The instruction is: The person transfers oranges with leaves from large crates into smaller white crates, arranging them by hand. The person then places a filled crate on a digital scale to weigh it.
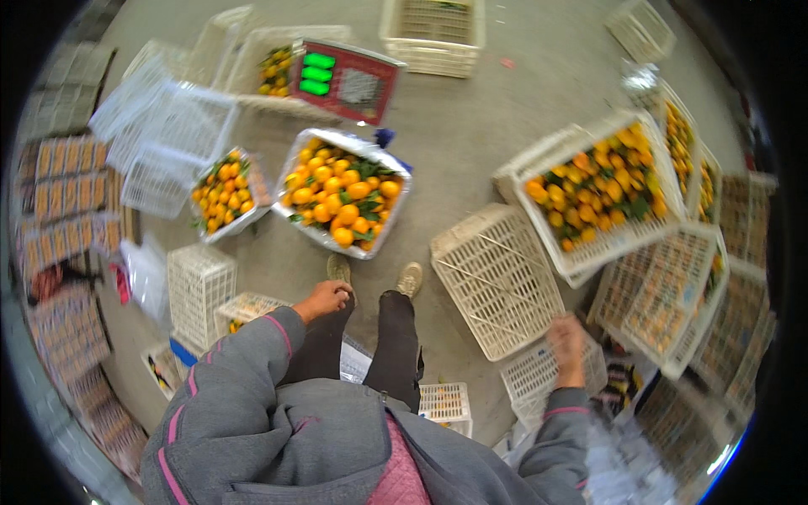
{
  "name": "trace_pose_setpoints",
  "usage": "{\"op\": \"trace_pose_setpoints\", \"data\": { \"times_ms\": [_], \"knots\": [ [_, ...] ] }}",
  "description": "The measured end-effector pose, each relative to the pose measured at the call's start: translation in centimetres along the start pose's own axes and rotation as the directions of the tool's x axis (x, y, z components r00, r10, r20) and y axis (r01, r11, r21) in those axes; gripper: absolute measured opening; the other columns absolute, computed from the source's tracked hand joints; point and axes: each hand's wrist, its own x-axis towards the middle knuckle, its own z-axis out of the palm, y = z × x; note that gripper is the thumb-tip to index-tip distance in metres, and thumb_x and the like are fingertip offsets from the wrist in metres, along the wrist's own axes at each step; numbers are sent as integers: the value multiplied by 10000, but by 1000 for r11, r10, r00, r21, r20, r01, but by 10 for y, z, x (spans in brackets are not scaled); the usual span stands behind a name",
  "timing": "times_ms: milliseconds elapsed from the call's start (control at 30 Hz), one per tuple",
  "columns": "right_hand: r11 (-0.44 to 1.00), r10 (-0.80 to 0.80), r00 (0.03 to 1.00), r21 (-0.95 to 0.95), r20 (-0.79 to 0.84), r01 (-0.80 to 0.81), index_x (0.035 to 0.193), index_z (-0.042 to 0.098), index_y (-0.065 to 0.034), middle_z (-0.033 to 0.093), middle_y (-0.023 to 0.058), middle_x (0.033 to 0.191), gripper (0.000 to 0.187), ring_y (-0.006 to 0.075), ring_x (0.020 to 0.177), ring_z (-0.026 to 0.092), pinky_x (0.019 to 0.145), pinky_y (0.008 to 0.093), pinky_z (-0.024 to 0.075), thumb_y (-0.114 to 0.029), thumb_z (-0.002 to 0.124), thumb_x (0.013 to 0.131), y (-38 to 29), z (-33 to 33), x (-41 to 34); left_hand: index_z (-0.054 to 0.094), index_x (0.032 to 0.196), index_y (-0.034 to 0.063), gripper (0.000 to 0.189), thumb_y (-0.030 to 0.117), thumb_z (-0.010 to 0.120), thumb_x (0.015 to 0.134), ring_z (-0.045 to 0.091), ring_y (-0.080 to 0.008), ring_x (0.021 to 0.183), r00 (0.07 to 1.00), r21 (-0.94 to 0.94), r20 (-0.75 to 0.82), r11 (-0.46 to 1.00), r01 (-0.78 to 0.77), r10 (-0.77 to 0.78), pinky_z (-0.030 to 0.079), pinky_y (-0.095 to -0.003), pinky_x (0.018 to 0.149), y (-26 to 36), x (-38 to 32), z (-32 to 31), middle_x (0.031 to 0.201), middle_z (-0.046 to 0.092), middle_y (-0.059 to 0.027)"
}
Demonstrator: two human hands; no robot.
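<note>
My left hand [322,300] is loosely curled above my left thigh, with nothing plainly visible in it. Out to the right, my right hand [566,341] is blurred beside the lower corner of an upturned plastic crate [499,271]; whether it touches the crate or holds anything is unclear. In front of my feet stands a basket of oranges [334,196] with green leaves, its rim lined with clear plastic. Behind it is a digital scale's red display panel [363,82] with green lit windows. A smaller basket of oranges [224,192] is to its left.
A large crate of oranges [593,183] sits at the right, near more filled crates [675,284]. Translucent baskets [183,126] lie at the upper left. A white basket [201,293] stands at the lower left. Packed trays of fruit [72,177] line the left side. An open crate [432,57] stands ahead.
</note>
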Motion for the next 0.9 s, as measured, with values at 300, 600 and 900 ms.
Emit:
{"op": "trace_pose_setpoints", "data": {
  "times_ms": [300, 600, 900],
  "knots": [
    [805, 551, 824, -344, 132, -484, 1242, 555, -18, 662, 129, 1113, 352, 215, 952, 655, 835, 377, 550, -209, 581, 947, 146, 283, 22, 671, 1097, 59, 217, 113, 562, 917, 631, -115, 689, 948, -284, -255, 952, 116, -192, 541, -281, 596, -96, -20, -77, 825, 649, -35],
    [890, 285, 956, -390, 74, -235, 1348, 453, 22, 575, 137, 1251, 472, 245, 1099, 577, 947, 378, 457, -256, 531, 975, 169, 384, 163, 664, 1117, 68, 293, 252, 564, 911, 653, -326, 915, 720, 101, -657, 973, -206, 221, 509, -402, 817, -102, 137, -249, 955, 685, -159],
    [940, 216, 973, -252, -84, -230, 1513, 249, -38, 336, 127, 1537, 602, 299, 1424, 313, 1145, 456, 260, -374, 388, 1033, 225, 446, 242, 537, 1263, -46, 447, 239, 538, 918, 494, -400, 1206, 668, 367, -631, 910, -192, 396, 387, -452, 1043, -69, 260, -307, 1244, 560, -278]
  ]
}}
